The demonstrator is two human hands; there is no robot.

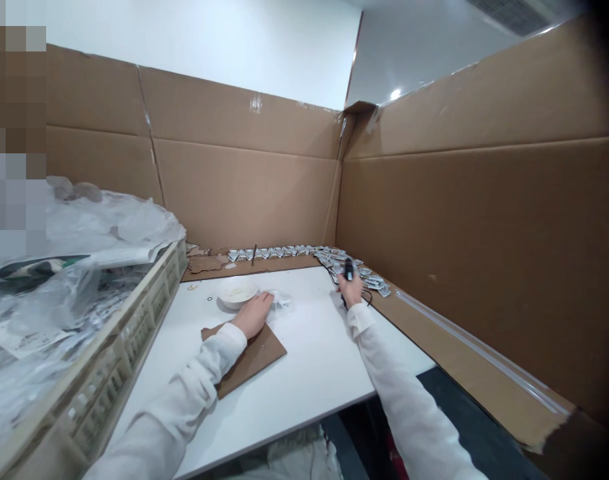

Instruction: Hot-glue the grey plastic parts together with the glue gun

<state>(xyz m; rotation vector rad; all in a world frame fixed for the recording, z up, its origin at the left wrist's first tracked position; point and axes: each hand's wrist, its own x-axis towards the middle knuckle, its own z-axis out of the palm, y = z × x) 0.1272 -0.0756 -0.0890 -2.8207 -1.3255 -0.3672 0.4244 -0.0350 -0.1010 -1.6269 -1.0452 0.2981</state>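
Observation:
My left hand [254,313] reaches over a brown cardboard piece [254,363], its fingers closed at the edge of a crumpled clear plastic bag [282,303]. Just behind that hand sits a round white dish [237,293]; what it holds is too small to make out. In my right hand [352,291] is a black handheld tool [348,269], pointing up, its exact kind unclear. A thin dark cord [368,297] curves beside this hand. Close by on the right lies a pile of small silvery-white packets [372,278].
A row of similar packets [272,253] runs along the back of the white table [314,360]. At left stands a pale plastic crate [129,340] heaped with clear bags [119,223]. Tall cardboard walls [244,180] enclose the back and right side.

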